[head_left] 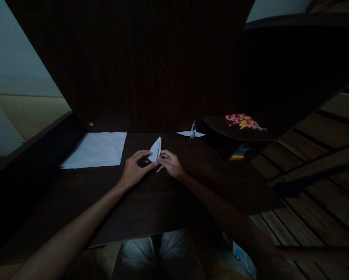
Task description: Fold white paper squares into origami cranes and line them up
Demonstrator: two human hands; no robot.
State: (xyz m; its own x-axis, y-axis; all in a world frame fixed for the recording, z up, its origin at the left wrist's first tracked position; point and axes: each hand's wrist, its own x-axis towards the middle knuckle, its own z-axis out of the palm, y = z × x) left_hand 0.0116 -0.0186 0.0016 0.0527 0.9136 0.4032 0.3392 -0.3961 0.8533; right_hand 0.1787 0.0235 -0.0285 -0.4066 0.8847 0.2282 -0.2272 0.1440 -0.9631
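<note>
A piece of folded white paper (155,150), narrow and pointed at the top, is held above the dark desk between both hands. My left hand (136,166) pinches its left side and lower edge, with the thumb stretched along the bottom. On the other side, the fingers of my right hand (170,163) close on its lower right edge. Behind them, near the back panel, stands a finished white paper crane (192,133) with its wings spread. Some fingertips are hidden behind the folded paper.
A stack of white paper sheets (97,149) lies at the desk's left. On the right, a small rounded shelf (218,126) carries a heap of pink, red and yellow pieces (243,121). Dark panels bound the desk (118,217) at the left and back. Wooden slats (317,206) show at right.
</note>
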